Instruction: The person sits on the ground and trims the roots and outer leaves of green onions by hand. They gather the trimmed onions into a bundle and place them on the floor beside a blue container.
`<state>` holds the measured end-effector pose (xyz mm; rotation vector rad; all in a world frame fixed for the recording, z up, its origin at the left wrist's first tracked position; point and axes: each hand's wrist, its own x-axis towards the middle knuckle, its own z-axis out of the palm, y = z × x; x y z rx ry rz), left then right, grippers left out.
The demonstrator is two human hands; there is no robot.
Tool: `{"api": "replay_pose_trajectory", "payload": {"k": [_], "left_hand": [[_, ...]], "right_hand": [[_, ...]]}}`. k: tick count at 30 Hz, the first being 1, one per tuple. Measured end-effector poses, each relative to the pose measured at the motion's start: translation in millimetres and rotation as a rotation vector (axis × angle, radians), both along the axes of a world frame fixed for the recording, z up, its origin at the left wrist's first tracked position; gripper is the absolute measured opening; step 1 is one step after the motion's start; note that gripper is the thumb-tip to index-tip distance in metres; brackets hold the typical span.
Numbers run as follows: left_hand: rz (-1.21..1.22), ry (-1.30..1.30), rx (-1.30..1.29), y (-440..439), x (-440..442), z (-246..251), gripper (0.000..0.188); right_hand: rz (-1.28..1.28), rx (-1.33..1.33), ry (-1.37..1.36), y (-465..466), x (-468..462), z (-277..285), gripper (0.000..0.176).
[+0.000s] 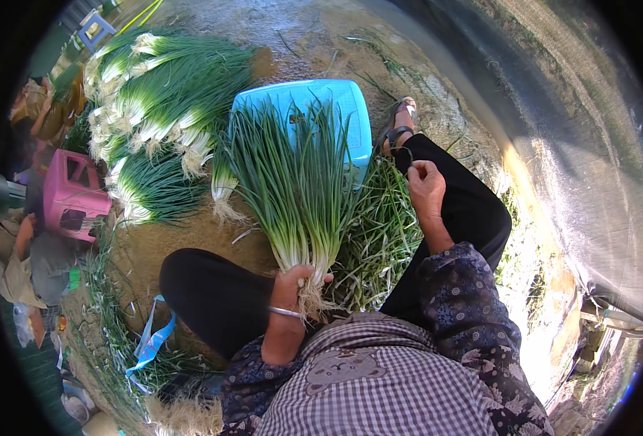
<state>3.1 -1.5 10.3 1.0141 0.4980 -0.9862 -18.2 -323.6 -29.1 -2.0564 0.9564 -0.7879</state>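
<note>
My left hand (289,286) grips a bunch of green onions (289,207) by the white stems just above the hairy roots. The green leaves fan away from me in two clumps. Their tips lie over a light-blue plastic stool (354,109), hiding much of its top. To the right, over my thigh, my right hand (428,188) has its thumb and forefinger pinched on what looks like a thin strand (409,152). Beneath and between the hands spreads a heap of loose green leaves (384,212).
Several piled bunches of green onions (174,87) lie at far left, near a pink plastic stool (73,191). People sit along the left edge, one with a visible hand (25,231). A blue strip (155,340) lies near my left knee. Mesh sheeting (588,163) hangs at right.
</note>
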Motion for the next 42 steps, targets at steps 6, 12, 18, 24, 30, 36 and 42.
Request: {"api": "replay_pose_trajectory", "payload": {"k": [6, 12, 18, 24, 30, 36, 42], "left_hand": [[-0.008, 0.057, -0.015, 5, 1, -3, 0.03], [0.072, 0.011, -0.028, 6, 0, -4, 0.034], [0.022, 0.01, -0.004, 7, 2, -2, 0.031], [-0.004, 0.006, -0.006, 9, 4, -7, 0.028], [0.012, 0.011, -0.024, 8, 4, -5, 0.027], [0.01, 0.048, -0.017, 3, 3, 7, 0.028], [0.163, -0.068, 0.014, -7, -3, 3, 0.029]], "right_hand": [[0.476, 0.099, -0.112, 86, 5, 34, 0.02], [0.58, -0.103, 0.083, 117, 11, 44, 0.012], [0.581, -0.046, 0.08, 105, 16, 40, 0.014], [0.525, -0.072, 0.122, 99, 57, 47, 0.024], [0.488, -0.021, 0.082, 81, 81, 33, 0.013], [0.101, -0.057, -0.047, 21, 8, 36, 0.01], [0.656, -0.343, 0.853, 63, -96, 33, 0.025]]}}
